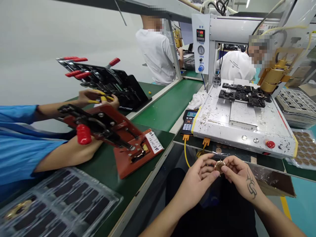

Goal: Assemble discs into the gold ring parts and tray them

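Observation:
Low in front of the machine, my left hand (198,177) pinches a small round gold-rimmed watch case (219,167) by its left side. My right hand (239,176) grips the opposite edge, its thumb over the rim. The disc inside the rim looks brownish, and its finer detail is too small to tell. Both hands are above my dark-clothed lap. Beyond them stands a white bench machine (214,130) with a black fixture (243,94) on its bed and a gold-coloured cylindrical head (270,80) at the right.
A keypad controller (189,121) with yellow cables sits left of the machine. Round brown discs (304,148) fill a sheet at right. On the left, a co-worker's blue sleeves (46,144) reach among red-handled clamps (84,133); a clear tray (81,194) lies nearer.

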`<state>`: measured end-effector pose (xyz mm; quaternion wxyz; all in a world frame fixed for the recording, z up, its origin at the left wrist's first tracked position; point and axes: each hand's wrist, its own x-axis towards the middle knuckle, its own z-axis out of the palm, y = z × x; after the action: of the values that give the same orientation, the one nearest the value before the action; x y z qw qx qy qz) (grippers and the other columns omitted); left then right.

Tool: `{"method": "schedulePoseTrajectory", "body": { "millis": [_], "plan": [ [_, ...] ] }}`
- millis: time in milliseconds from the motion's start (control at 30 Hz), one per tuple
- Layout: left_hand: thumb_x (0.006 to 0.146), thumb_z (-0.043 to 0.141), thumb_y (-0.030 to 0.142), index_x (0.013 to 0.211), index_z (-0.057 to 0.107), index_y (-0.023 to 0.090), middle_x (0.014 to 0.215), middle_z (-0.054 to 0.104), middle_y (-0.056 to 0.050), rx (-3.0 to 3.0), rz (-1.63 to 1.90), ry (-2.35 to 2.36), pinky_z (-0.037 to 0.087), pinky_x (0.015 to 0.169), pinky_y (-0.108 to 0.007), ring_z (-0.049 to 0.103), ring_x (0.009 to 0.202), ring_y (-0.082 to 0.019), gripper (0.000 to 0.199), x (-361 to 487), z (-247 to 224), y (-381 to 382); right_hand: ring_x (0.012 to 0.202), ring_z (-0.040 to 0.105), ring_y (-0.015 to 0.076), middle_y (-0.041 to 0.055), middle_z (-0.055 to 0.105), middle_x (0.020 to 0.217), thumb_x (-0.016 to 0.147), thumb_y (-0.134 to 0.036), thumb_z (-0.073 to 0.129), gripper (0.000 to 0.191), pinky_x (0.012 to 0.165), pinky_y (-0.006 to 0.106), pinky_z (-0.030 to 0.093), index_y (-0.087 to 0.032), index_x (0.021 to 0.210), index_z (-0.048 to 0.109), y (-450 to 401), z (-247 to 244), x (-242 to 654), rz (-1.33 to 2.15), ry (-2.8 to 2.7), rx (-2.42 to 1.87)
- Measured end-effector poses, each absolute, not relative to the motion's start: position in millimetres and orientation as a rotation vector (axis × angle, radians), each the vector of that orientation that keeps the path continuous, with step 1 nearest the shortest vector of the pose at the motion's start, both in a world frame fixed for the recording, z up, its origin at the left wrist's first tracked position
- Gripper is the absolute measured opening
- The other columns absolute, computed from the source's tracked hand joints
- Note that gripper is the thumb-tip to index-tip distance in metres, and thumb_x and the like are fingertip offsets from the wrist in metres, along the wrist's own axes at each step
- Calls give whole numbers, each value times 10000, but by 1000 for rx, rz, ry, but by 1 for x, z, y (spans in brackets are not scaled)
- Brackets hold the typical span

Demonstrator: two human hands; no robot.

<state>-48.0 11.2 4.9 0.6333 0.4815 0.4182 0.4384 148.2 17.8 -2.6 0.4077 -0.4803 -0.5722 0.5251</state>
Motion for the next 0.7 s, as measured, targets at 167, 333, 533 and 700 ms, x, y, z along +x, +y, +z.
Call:
{"method": "schedulePoseTrajectory", "body": {
  "millis": [167,333,533,700],
  "plan": [
    [935,749,408,1012,724,163,860,718,-48,1116,994,1033,568,702,-286,695,778,-183,257,-47,12,1,608,556,125,6,648,781,905,-559,775,376,528,246,477,-198,934,674,15,-7,135,1443,-1303,-1151],
    [959,706,409,959,716,175,811,683,-26,1209,1009,1075,530,696,-275,658,738,-168,234,-58,28,-2,729,649,152,11,697,899,972,-384,740,336,666,280,571,-258,1273,657,21,1,139,1276,-1611,-1035],
    [970,665,366,943,706,182,806,700,-28,1343,1010,1203,532,716,-288,658,720,-176,191,-70,42,-6,1074,723,241,101,701,1291,1005,-237,656,451,906,378,616,-307,1448,608,44,17,141,738,-2290,-716],
    [968,683,345,1087,748,228,1007,769,-70,1775,1096,1375,540,820,-322,701,901,-228,180,-119,92,-3,977,742,257,95,745,1160,933,-175,701,492,826,373,626,-287,1403,608,63,27,115,491,-2279,-534]
  ]
}}
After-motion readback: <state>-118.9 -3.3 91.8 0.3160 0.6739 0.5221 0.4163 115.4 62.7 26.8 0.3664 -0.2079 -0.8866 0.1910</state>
